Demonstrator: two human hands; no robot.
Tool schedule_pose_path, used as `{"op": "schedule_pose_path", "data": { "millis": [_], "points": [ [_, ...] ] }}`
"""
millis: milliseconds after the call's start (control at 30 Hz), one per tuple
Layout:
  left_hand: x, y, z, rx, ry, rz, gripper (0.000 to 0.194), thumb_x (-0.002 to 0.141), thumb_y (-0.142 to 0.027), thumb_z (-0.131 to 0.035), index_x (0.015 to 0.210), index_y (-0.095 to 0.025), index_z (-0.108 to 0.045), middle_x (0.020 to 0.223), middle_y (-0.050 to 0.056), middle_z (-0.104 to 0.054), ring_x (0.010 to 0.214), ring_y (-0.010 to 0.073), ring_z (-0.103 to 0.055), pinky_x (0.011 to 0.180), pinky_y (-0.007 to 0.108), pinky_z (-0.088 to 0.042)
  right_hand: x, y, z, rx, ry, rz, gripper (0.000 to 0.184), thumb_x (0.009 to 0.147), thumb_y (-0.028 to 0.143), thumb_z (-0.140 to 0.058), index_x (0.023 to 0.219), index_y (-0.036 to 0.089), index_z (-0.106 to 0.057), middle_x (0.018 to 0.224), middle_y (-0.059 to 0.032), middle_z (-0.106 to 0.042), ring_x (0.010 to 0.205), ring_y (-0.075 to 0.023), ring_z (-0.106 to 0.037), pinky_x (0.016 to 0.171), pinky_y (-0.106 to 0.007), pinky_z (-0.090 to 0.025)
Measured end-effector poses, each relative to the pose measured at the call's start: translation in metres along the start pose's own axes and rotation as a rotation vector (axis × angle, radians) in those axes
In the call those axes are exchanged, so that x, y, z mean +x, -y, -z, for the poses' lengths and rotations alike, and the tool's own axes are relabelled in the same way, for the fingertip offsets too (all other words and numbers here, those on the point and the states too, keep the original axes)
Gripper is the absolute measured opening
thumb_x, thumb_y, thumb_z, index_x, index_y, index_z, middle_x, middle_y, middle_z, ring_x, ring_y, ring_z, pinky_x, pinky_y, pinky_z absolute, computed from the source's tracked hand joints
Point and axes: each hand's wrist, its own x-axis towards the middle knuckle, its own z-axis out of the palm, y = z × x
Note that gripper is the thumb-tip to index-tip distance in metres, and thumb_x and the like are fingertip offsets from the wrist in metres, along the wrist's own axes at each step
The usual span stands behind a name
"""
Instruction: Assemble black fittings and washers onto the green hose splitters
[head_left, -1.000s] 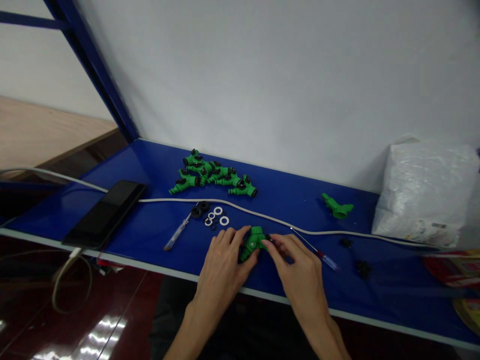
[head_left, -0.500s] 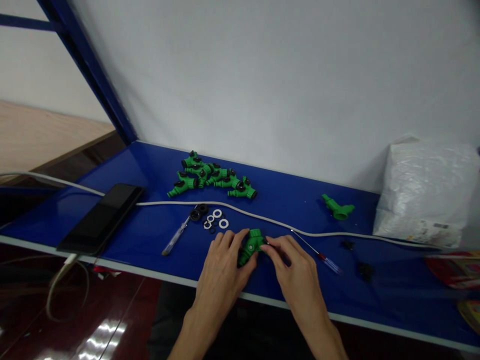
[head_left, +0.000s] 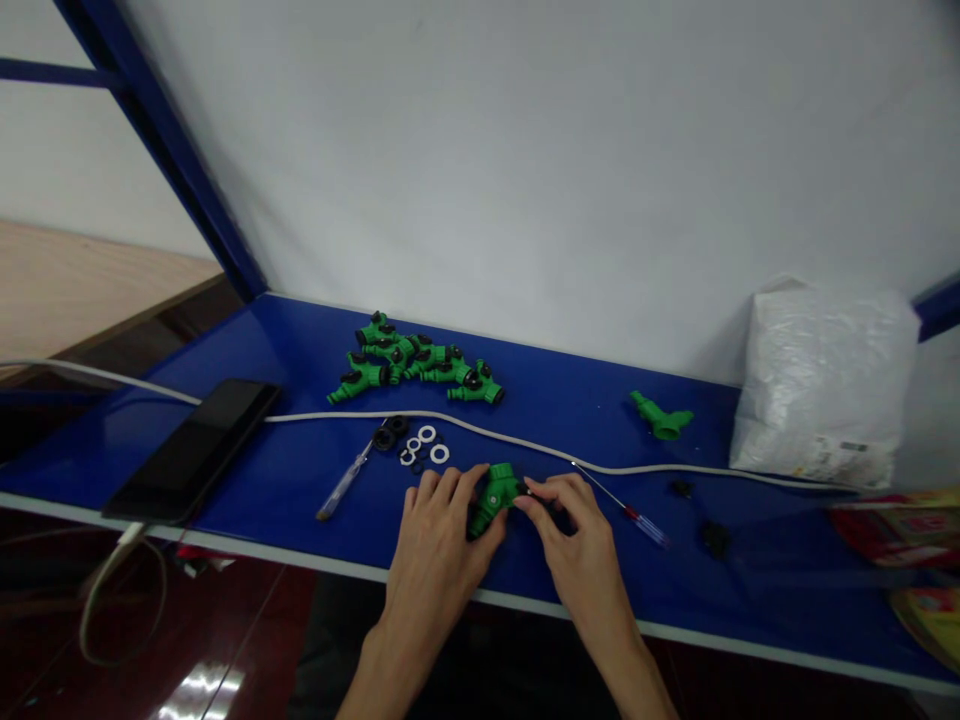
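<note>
My left hand [head_left: 444,530] is closed around a green plastic Y-shaped hose connector [head_left: 498,487] low over the front of the blue table. The thumb and fingertips of my right hand [head_left: 564,525] pinch a small black part [head_left: 524,488] against the connector's right-hand branch; most of that part is hidden by the fingers. Left of my hands lie white ring washers [head_left: 439,454] and black rings [head_left: 385,438]. A clear-handled screwdriver [head_left: 343,487] rests beside them. Another thin screwdriver [head_left: 646,528] lies to the right of my right hand.
Several green connectors with black valves [head_left: 427,362] are grouped at the back. One bare green connector [head_left: 663,417] lies back right. A white cable [head_left: 525,439] crosses the blue table [head_left: 570,395]. A phone [head_left: 196,450] is left, a white plastic package [head_left: 821,390] right, and small black pieces [head_left: 714,539] nearby.
The view has shifted slightly, so everything sits a little further left and mostly lower. Both hands keep the same hold on the connector and the black part.
</note>
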Motion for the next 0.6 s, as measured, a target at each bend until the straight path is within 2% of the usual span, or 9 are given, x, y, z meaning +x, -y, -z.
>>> {"op": "schedule_pose_path", "data": {
  "millis": [133,233,367,400,500,600],
  "points": [
    [0.000,-0.001,0.002,0.017,0.009,-0.034,0.048,0.094,-0.033,-0.066,0.140,-0.029,-0.056,0.106,0.005,-0.068,0.098,0.0271,-0.058,0.085,0.045,-0.046,-0.002,0.003,-0.002,-0.021,-0.030,0.038,0.016,0.095,0.037,-0.067,0.087,0.024,-0.070,0.088,-0.0033,-0.067,0.087,-0.0221,-0.065,0.082,-0.036,-0.052],
    [0.001,-0.001,0.004,0.016,0.012,-0.046,0.046,0.095,-0.036,-0.065,0.139,-0.030,-0.058,0.105,0.005,-0.067,0.098,0.0269,-0.059,0.085,0.045,-0.047,-0.003,0.005,0.009,-0.091,-0.034,0.091,0.021,0.096,0.043,-0.065,0.099,0.025,-0.075,0.092,-0.0047,-0.067,0.087,-0.0221,-0.065,0.081,-0.036,-0.054],
    [0.002,-0.002,0.005,-0.002,0.010,-0.027,0.032,0.096,-0.036,-0.063,0.127,-0.031,-0.067,0.107,0.005,-0.067,0.100,0.0265,-0.059,0.086,0.046,-0.047,-0.008,-0.010,0.056,-0.435,-0.102,0.192,0.037,0.099,0.052,-0.055,0.116,0.025,-0.074,0.101,-0.0087,-0.065,0.092,-0.0247,-0.064,0.081,-0.039,-0.054],
    [0.002,-0.002,0.005,-0.008,0.006,-0.029,0.030,0.096,-0.035,-0.063,0.126,-0.031,-0.067,0.107,0.005,-0.067,0.100,0.0262,-0.059,0.087,0.046,-0.047,-0.010,-0.018,0.070,-0.544,-0.142,0.214,0.042,0.100,0.055,-0.052,0.115,0.023,-0.074,0.099,-0.0100,-0.064,0.088,-0.0258,-0.063,0.080,-0.041,-0.054],
    [0.001,0.000,0.004,-0.025,-0.016,-0.046,0.034,0.095,-0.036,-0.064,0.129,-0.030,-0.065,0.107,0.005,-0.066,0.100,0.0260,-0.059,0.087,0.046,-0.047,-0.017,-0.046,0.105,-0.820,-0.109,0.200,0.062,0.098,0.067,-0.042,0.108,0.016,-0.076,0.099,-0.0181,-0.064,0.087,-0.0331,-0.060,0.076,-0.052,-0.054],
    [-0.001,0.002,0.002,-0.025,-0.036,-0.058,0.033,0.095,-0.037,-0.065,0.127,-0.030,-0.065,0.108,0.004,-0.066,0.101,0.0263,-0.059,0.087,0.046,-0.047,-0.020,-0.062,0.117,-0.812,-0.069,0.170,0.071,0.099,0.070,-0.030,0.095,0.016,-0.076,0.095,-0.0198,-0.067,0.084,-0.0349,-0.062,0.075,-0.054,-0.055]
  ]
}}
